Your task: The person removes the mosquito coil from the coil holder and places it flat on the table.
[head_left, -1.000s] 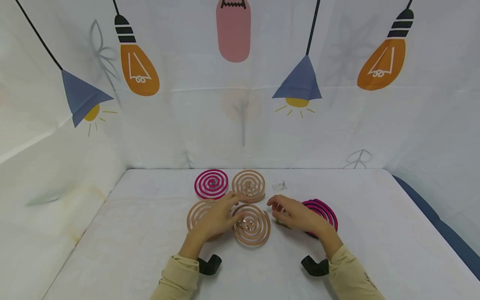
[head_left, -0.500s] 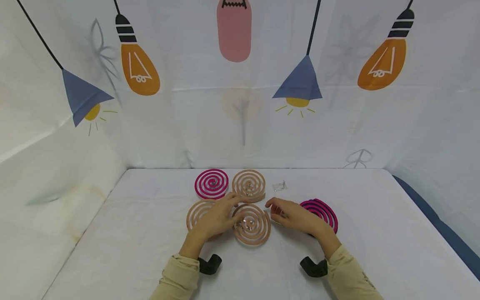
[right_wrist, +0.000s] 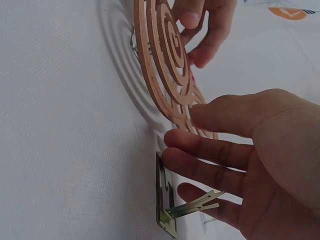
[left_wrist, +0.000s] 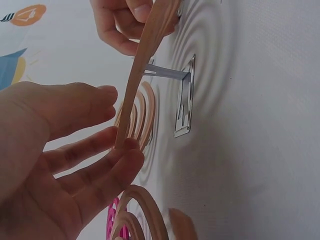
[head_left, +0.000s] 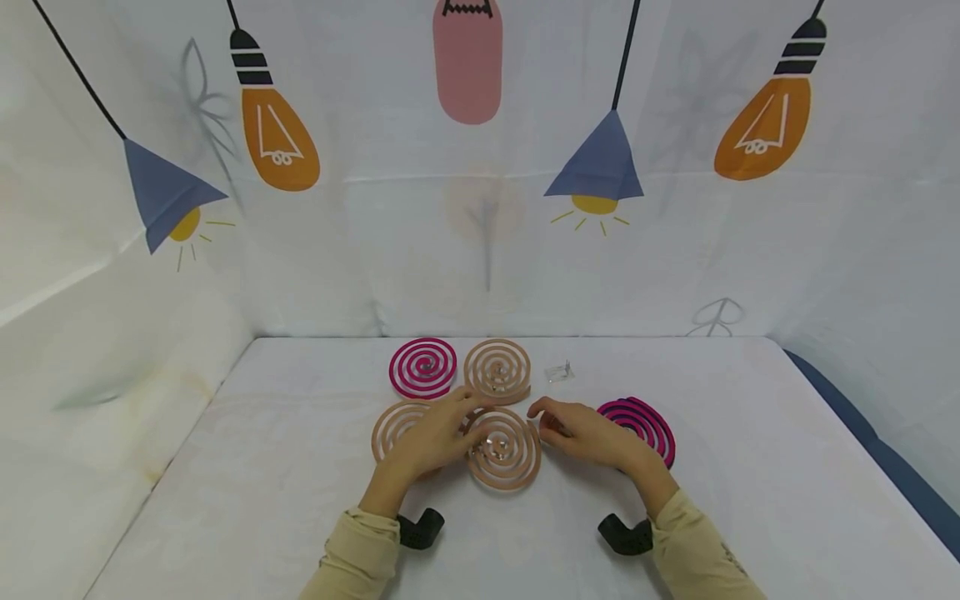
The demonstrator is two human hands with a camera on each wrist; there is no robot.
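A tan mosquito coil lies level above the table on a silver metal stand. My left hand reaches around its left edge; in the left wrist view the fingertips are right at the rim and the thumb stands a little off it. On the other side, my right hand has its thumb and index finger at the coil's outer end, fingers fairly straight. A brass-coloured stand with a raised tab sits beside my right middle and ring fingers, hidden by the hand in the head view.
A second tan coil is partly under my left wrist. Farther back are a pink coil and another tan coil. One silver stand lies at the back. A pink-and-dark coil sits behind my right wrist.
My right hand has moved slightly left, from over the brass-coloured stand to the coil's right edge. My left hand has stayed nearly still.
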